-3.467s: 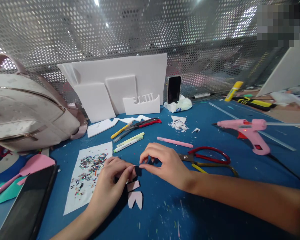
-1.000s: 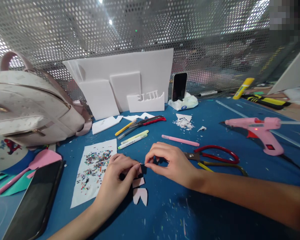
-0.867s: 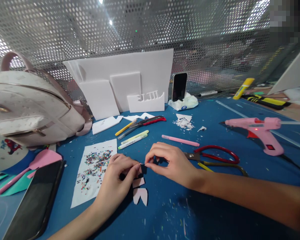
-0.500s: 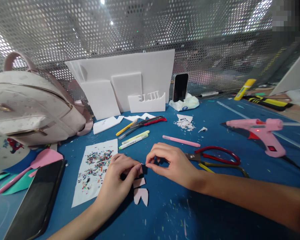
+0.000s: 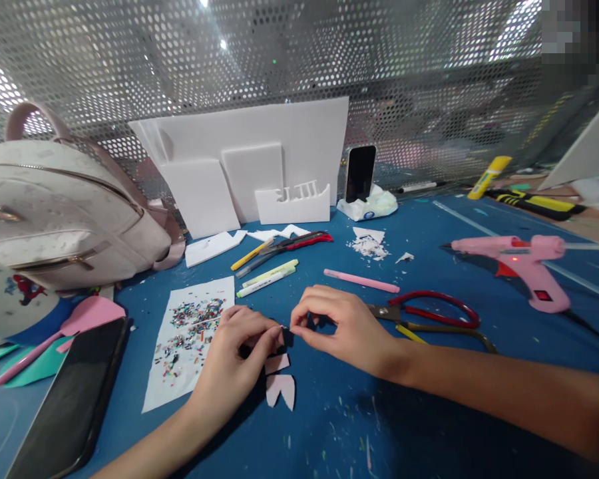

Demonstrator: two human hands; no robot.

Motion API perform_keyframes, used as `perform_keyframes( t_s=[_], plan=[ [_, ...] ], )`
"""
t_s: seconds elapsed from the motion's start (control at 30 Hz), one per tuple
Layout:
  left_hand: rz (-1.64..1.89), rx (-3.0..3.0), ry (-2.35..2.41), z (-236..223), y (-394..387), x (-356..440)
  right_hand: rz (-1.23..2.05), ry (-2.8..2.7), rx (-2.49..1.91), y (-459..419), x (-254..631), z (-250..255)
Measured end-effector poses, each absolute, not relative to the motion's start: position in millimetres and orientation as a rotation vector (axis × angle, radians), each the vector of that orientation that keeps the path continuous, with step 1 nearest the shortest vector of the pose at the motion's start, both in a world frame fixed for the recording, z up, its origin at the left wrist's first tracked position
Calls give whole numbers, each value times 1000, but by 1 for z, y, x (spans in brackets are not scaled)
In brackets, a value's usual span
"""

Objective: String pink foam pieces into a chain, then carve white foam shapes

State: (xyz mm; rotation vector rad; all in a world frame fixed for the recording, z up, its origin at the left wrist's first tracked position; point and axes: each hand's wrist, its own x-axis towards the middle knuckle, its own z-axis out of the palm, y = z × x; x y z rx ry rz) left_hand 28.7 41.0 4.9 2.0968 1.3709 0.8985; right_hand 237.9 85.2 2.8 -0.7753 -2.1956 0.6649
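Head | our left hand (image 5: pixel 242 349), right hand (image 5: pixel 337 322): grips pinched, contents too small to tell | pink cutouts (image 5: pixel 280 384) on bench (image 5: pixel 329 399)

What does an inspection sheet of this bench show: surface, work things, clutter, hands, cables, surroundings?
Surface: blue table, specked with fine debris.
Work things: small coloured bits on a white sheet beside the left hand; pink cutouts lie near it.
Clutter: scissors, partly behind the right hand; cutter; pink pen; phone at left; white scraps.
Left hand: curled, grip partly hidden.
Right hand: thumb and index tips together; anything pinched is too small to tell.
Cables: black cord from the pink glue gun, running off the right edge.
Surroundings: perforated panel behind white boards; backpack at left.
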Motion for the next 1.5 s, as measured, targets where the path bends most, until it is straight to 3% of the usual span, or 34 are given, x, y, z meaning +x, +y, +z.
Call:
perform_keyframes(
  t_s=[1.5],
  plan=[
    [916, 2065, 1350, 4, 42, 29, 726, -2182, -796, 86, 238, 4]
  ],
)
